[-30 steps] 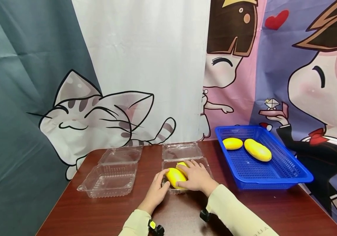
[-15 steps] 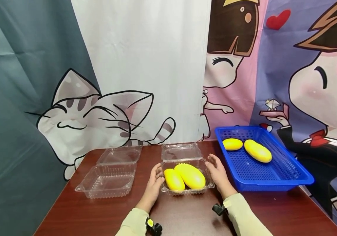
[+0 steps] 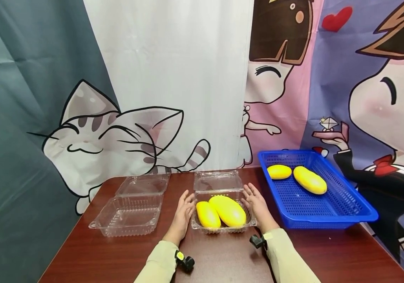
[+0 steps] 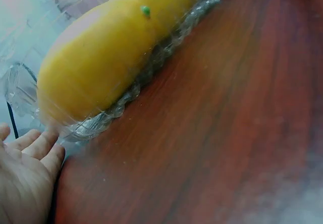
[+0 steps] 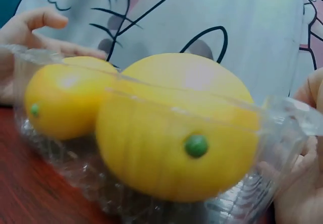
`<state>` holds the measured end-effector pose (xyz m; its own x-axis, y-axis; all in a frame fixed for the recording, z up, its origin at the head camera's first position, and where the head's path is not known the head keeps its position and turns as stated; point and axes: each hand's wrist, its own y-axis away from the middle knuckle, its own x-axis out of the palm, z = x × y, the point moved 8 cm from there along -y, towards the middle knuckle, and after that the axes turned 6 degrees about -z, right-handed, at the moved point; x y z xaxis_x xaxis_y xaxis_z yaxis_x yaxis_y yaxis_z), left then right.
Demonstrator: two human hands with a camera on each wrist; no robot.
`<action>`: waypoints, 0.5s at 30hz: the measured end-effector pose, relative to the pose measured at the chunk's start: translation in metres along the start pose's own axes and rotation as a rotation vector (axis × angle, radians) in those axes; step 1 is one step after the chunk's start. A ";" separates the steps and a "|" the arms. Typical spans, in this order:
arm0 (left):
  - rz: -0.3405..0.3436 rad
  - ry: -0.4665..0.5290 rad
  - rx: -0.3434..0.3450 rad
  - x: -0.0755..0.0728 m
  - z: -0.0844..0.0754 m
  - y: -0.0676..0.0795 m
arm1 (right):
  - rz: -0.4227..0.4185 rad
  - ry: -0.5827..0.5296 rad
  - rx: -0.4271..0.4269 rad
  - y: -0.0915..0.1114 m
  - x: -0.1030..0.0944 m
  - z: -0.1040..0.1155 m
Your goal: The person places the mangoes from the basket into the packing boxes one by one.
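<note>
- The clear box sits on the brown table, between the two hands. Its lid lies folded back.
- A small yellow fruit and a big yellow fruit lie inside it, side by side, touching.
- The left hand is by the box's left side. Its fingers are apart and nothing is in its palm.
- The right hand is by the box's right side, with fingers spread and nothing gripped. I can't tell if either hand touches the plastic.
- If the hands squeeze too hard, the thin sides could bend, because the plastic looks soft.
- If just one hand pushes, the box could slide or turn, and the fruits could roll and bump.
- If the lid came down now, the big fruit might hold it up, because it looks tall next to the rim.
- The other clear box, with nothing in it, looks light, so the left arm could knock it.
- Two more yellow fruits lie in the blue basket; a tip could make them roll.
- I see no brand, label or words to read. The cloth behind has only drawings.
</note>
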<state>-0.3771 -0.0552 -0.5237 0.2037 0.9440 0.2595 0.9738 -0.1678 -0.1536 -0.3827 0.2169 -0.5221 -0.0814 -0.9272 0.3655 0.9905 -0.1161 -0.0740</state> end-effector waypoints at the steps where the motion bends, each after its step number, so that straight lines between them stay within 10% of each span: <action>1: -0.004 -0.006 -0.007 0.000 0.001 -0.001 | 0.012 -0.037 0.003 -0.001 0.001 0.000; 15: -0.044 -0.044 0.029 0.009 0.000 -0.014 | 0.051 -0.173 -0.049 -0.006 0.004 0.003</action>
<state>-0.3888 -0.0449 -0.5195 0.1555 0.9620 0.2243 0.9782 -0.1184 -0.1706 -0.3884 0.2154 -0.5171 -0.0066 -0.8577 0.5141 0.9858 -0.0918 -0.1405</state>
